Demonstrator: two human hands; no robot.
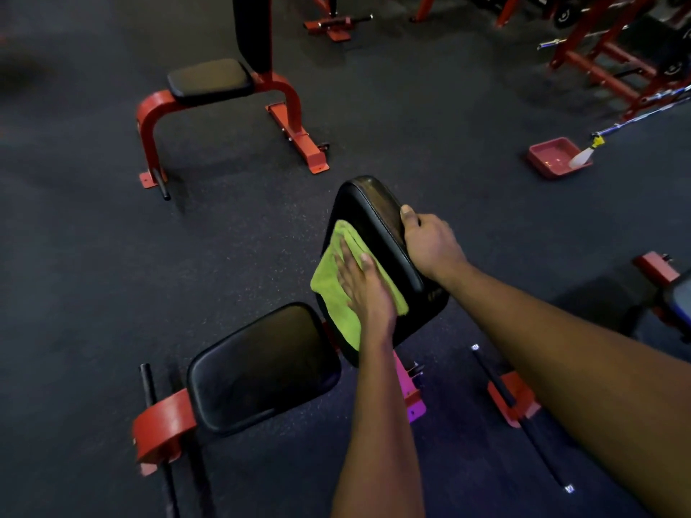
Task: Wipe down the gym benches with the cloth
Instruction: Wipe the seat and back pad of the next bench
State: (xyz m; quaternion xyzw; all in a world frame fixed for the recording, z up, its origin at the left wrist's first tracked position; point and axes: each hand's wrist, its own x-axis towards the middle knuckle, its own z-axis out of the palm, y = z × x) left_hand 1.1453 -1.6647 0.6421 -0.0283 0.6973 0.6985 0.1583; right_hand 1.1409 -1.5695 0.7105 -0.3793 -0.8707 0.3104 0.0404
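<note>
The green cloth [329, 289] lies folded flat against the front face of the upright backrest pad [374, 211], near the middle of the scene. It looks soft, light and limp, so it should go wherever a palm drags it and wants broad pressure rather than a pinch. The left hand [368, 293] gives just that, its fingers [343, 269] straight and spread on the cloth. The pad looks like firm, smooth vinyl, probably slick, and the right hand [430, 244] curls round its right edge to steady it, which seems a sensible hold. Just nearer and to the left sits the seat pad [261, 368]. A second bench [209, 82] stands well apart at the far left, and a red tray [553, 158] lies far right.
</note>
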